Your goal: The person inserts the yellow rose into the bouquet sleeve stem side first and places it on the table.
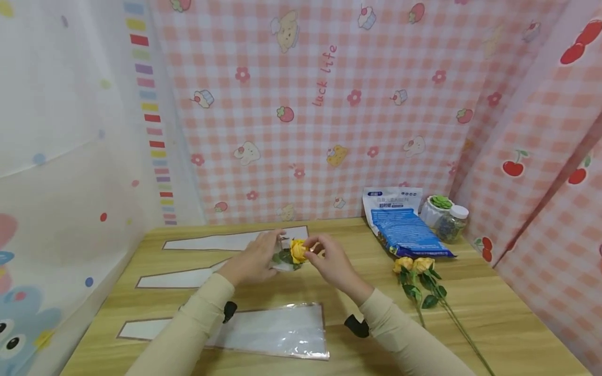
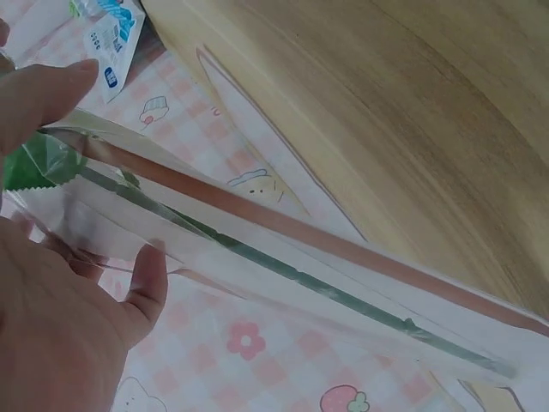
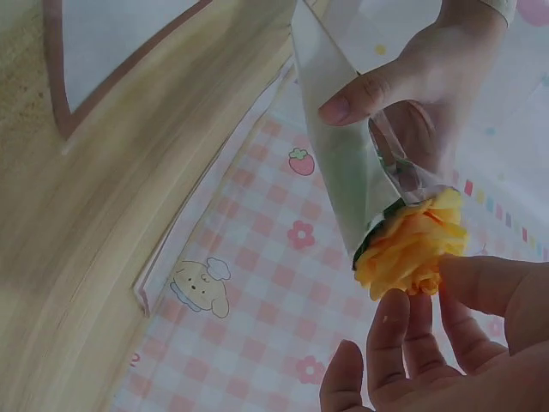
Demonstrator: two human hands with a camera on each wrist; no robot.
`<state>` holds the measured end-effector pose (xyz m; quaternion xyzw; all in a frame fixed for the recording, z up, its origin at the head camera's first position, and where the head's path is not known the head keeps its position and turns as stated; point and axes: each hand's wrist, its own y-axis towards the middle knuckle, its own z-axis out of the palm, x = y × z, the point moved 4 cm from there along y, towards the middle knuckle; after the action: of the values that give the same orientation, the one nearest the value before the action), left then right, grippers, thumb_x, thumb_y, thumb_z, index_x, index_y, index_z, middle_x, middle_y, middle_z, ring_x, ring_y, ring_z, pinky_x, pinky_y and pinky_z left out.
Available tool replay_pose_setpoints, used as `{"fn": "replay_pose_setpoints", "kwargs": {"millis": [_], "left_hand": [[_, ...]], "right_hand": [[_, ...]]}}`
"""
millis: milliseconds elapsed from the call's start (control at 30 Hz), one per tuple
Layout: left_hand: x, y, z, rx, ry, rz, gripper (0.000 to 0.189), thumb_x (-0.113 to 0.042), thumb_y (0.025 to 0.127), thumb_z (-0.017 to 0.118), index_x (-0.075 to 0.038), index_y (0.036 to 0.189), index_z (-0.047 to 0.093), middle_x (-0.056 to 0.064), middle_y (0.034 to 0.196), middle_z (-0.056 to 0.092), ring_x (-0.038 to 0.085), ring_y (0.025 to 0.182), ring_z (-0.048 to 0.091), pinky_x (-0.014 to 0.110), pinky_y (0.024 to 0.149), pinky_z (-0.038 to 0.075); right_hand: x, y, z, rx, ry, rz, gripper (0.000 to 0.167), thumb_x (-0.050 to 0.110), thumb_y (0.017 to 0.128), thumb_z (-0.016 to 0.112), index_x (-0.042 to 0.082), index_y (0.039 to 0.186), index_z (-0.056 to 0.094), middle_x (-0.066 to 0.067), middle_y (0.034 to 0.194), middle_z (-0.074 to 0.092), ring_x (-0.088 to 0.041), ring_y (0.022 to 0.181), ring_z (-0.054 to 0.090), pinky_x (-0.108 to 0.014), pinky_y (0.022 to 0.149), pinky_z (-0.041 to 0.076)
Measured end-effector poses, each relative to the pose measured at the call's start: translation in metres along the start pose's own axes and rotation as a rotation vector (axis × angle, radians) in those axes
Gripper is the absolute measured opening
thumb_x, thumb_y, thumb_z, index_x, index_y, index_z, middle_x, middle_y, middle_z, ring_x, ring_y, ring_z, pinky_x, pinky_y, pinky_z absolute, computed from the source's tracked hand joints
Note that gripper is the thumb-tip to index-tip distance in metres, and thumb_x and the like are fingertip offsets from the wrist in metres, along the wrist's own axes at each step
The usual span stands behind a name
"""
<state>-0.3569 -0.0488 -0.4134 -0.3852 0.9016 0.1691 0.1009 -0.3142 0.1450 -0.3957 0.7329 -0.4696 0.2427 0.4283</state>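
A yellow artificial rose sits in a tapered flower sleeve, clear with a brown border. Its bloom sticks out of the wide end. Through the film in the left wrist view, the green stem and a leaf show. My left hand grips the sleeve just below the bloom, thumb on one face. At the bloom, my right hand pinches the outer petals between thumb and fingertips. The sleeve's narrow end is hidden behind my left hand in the head view.
Several flat sleeves lie on the wooden table, the nearest sleeve in front of me. Two yellow roses lie at right. Behind them are a blue-white bag, a small potted succulent and a lidded jar.
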Motion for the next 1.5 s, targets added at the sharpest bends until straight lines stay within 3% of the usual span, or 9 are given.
{"fn": "replay_pose_setpoints", "kwargs": {"millis": [233,567,733,1033,1267,1500], "left_hand": [[0.001,0.003,0.0,-0.006,0.014,-0.01,0.088,-0.012,0.078,0.086,-0.004,0.147,0.032,0.015,0.143,0.047,0.033,0.132,0.044,0.055,0.108,0.042],[-0.003,0.001,0.0,-0.041,0.014,0.014,0.092,-0.007,0.075,0.089,-0.004,0.148,0.032,0.017,0.138,0.049,0.031,0.127,0.047,0.054,0.106,0.044],[0.0,-0.002,0.002,-0.049,0.019,-0.003,0.095,-0.005,0.074,0.089,-0.003,0.149,0.031,0.015,0.131,0.053,0.03,0.122,0.049,0.047,0.105,0.046],[-0.004,-0.003,-0.001,-0.076,0.02,0.033,0.09,-0.004,0.075,0.089,-0.003,0.146,0.035,0.014,0.13,0.055,0.028,0.12,0.051,0.043,0.102,0.049],[-0.006,-0.003,-0.001,-0.092,0.054,0.054,0.089,-0.006,0.075,0.09,-0.005,0.145,0.036,0.012,0.126,0.055,0.026,0.116,0.053,0.04,0.1,0.051],[-0.008,-0.003,-0.003,-0.103,0.084,0.07,0.088,-0.006,0.075,0.089,-0.006,0.145,0.036,0.015,0.135,0.053,0.03,0.122,0.053,0.045,0.103,0.05]], "right_hand": [[0.0,-0.001,0.0,0.006,-0.034,-0.016,0.018,-0.006,0.089,0.071,0.008,0.098,0.067,-0.006,0.104,0.065,-0.019,0.089,0.06,-0.037,0.079,0.049],[-0.001,0.003,0.007,0.004,-0.04,-0.027,0.012,-0.001,0.092,0.07,0.002,0.103,0.07,-0.009,0.106,0.065,-0.019,0.085,0.06,-0.026,0.072,0.055],[-0.001,0.004,0.011,0.016,-0.018,-0.043,0.014,-0.002,0.091,0.072,0.003,0.102,0.067,-0.008,0.102,0.065,-0.021,0.087,0.062,-0.028,0.072,0.056],[0.003,0.0,0.017,-0.03,-0.061,-0.093,0.008,0.004,0.092,0.073,0.005,0.09,0.065,-0.005,0.091,0.063,-0.015,0.077,0.06,-0.025,0.066,0.054],[0.006,-0.002,0.023,-0.017,-0.093,-0.126,0.005,0.006,0.094,0.07,0.002,0.095,0.068,-0.007,0.095,0.068,-0.017,0.081,0.063,-0.025,0.067,0.055],[0.01,-0.003,0.024,-0.038,-0.115,-0.148,0.007,0.0,0.094,0.068,0.005,0.099,0.067,-0.006,0.095,0.07,-0.017,0.083,0.063,-0.026,0.067,0.051]]}}
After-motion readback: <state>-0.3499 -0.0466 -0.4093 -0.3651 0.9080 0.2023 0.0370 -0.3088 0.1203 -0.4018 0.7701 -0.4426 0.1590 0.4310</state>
